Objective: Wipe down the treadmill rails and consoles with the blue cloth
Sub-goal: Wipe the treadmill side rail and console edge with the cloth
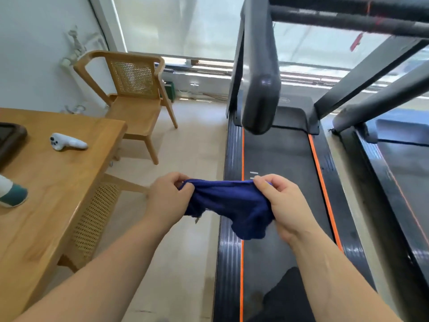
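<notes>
I hold the blue cloth stretched between both hands at waist height, above the left edge of the treadmill belt. My left hand pinches its left end and my right hand pinches its right end; the middle sags down. The treadmill's dark left handrail juts toward me above the belt. The console bar crosses the top right. A right rail slopes down at the right.
A wooden table stands at the left with a white controller on it. A wooden cane-back chair sits behind it. A second treadmill lies at the far right. Pale floor runs between table and treadmill.
</notes>
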